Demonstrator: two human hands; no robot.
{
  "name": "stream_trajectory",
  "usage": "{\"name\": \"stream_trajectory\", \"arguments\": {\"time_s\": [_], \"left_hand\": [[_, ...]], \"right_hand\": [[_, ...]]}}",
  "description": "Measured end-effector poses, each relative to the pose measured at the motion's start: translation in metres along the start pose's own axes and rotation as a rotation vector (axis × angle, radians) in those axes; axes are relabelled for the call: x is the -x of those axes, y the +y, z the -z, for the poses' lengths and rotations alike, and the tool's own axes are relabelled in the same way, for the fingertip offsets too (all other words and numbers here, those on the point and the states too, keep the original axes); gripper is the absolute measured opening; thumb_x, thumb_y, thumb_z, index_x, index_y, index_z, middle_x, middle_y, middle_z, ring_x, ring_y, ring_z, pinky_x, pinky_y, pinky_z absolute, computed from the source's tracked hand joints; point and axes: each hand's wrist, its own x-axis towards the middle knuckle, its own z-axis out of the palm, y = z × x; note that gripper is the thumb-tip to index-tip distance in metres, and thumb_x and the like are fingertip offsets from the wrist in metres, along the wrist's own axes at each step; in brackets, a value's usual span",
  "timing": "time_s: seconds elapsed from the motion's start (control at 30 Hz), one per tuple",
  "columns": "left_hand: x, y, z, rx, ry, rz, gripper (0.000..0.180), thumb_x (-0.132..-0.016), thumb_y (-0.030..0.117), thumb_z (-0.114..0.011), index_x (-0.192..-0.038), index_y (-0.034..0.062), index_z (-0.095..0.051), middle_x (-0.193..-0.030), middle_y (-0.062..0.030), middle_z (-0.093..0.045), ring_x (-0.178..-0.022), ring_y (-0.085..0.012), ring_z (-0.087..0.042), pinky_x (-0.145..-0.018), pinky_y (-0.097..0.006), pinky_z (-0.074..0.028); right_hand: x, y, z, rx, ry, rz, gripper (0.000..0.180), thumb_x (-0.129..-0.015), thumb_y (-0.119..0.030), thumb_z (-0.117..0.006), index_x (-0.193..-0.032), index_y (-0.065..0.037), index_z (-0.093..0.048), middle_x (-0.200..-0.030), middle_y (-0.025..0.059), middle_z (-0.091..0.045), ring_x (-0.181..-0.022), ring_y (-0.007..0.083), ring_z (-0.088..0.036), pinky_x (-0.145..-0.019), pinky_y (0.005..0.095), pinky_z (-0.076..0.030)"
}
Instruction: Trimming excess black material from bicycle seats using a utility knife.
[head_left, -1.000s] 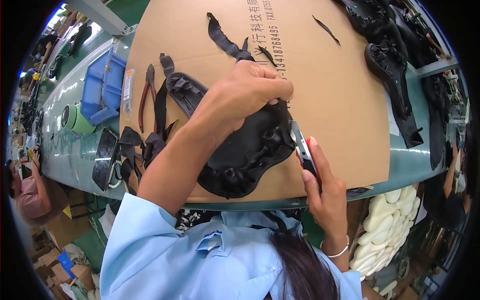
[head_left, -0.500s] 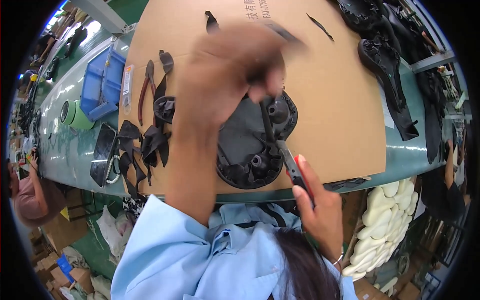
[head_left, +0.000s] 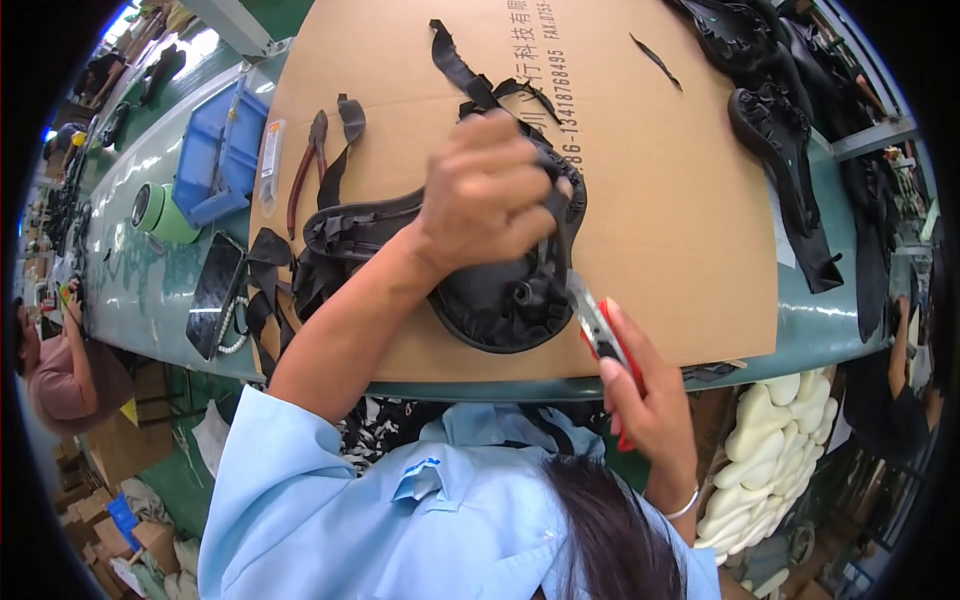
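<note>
A black bicycle saddle [head_left: 485, 315] lies underside up on a cardboard sheet, its narrow nose toward the left. Over its middle, my left hand [head_left: 490, 195] is closed, slightly blurred, and appears to grip a strip of black cover material [head_left: 564, 245] at the saddle's right edge. Just below that strip is the blade of a red-handled utility knife [head_left: 608, 338], its tip against the edge material. My right hand [head_left: 650, 405] is wrapped round the knife's handle. Loose black cut strips [head_left: 455, 70] lie beyond the left hand.
Pliers [head_left: 305, 175], more black scraps, a phone [head_left: 215, 290], a blue bin [head_left: 215, 160] and a green cup [head_left: 165, 212] are at the left. Other black saddles [head_left: 785, 150] sit at the right, with white foam pads [head_left: 770, 460] below the table edge. Other people are at both sides.
My left hand has come down and nearer from its raised, blurred position, and the saddle has turned, its nose now showing at the left. The right hand holds the knife at the edge throughout.
</note>
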Motion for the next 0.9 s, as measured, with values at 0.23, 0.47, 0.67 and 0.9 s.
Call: {"name": "stream_trajectory", "arguments": {"time_s": [0.23, 0.47, 0.67, 0.9], "left_hand": [[-0.012, -0.009, 0.005, 0.249, 0.322, 0.809, 0.026, -0.086, 0.016, -0.063, -0.067, -0.0016, -0.059, -0.066, -0.0038, -0.052, -0.066, -0.0181, -0.046, -0.061, -0.030, -0.037], [0.035, 0.040, 0.059, 0.655, -0.019, 1.343, 0.037, -0.099, 0.034, -0.049, -0.090, 0.0005, -0.062, -0.077, 0.0010, -0.049, -0.067, -0.0083, -0.041, -0.063, -0.023, -0.031], [0.019, 0.048, 0.043, 0.882, -0.072, 0.801, 0.047, -0.103, 0.039, -0.037, -0.097, -0.0001, -0.062, -0.079, -0.0030, -0.058, -0.075, -0.0117, -0.053, -0.072, -0.024, -0.042], [-0.034, -0.011, 0.053, 1.691, 0.355, 0.755, 0.029, -0.096, 0.023, -0.038, -0.074, 0.0095, -0.050, -0.059, -0.0050, -0.047, -0.054, -0.0143, -0.048, -0.051, -0.027, -0.036]], "right_hand": [[0.037, -0.018, -0.031, 0.332, 0.198, 0.069, 0.053, -0.089, -0.013, -0.059, -0.140, -0.010, -0.046, -0.096, 0.0166, -0.069, -0.061, 0.0332, -0.064, -0.053, 0.0372, -0.049], [-0.039, -0.027, 0.056, 0.542, 0.102, 0.089, 0.051, -0.083, -0.010, -0.064, -0.132, -0.021, -0.057, -0.098, 0.0125, -0.070, -0.065, 0.0291, -0.065, -0.059, 0.0356, -0.050], [-0.059, -0.049, 0.065, 0.880, -0.259, 0.432, 0.057, -0.080, -0.011, -0.065, -0.134, -0.025, -0.055, -0.068, 0.0079, -0.061, -0.052, 0.0251, -0.054, -0.052, 0.0366, -0.043], [0.002, -0.049, 0.047, 0.872, -0.170, 0.273, 0.060, -0.085, -0.015, -0.063, -0.142, -0.020, -0.045, -0.058, 0.0080, -0.054, -0.049, 0.0257, -0.055, -0.048, 0.0378, -0.040]]}}
